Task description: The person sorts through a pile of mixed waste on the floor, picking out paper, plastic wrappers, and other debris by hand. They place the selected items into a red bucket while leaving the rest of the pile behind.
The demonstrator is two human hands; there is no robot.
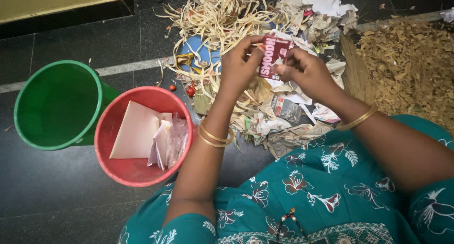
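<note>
A small maroon wrapper [273, 56] is held up above a heap of mixed litter [265, 107]. My left hand [240, 64] pinches its left edge with thumb and fingers. My right hand [305, 71] grips its lower right side. Both wrists wear gold bangles. To the left of my left forearm stands a red bucket [116, 166] holding a pale card, folded paper and a clear plastic bag. A green bucket [59, 104] stands beside it, further left, and looks empty inside.
The litter heap spreads across the dark tiled floor: straw-like strips [222, 17], crumpled white paper [331, 5], a blue scrap [201, 50], small red berries [190, 91]. Dry leaf bits and a broom head [402, 64] lie at right. My teal floral dress fills the bottom.
</note>
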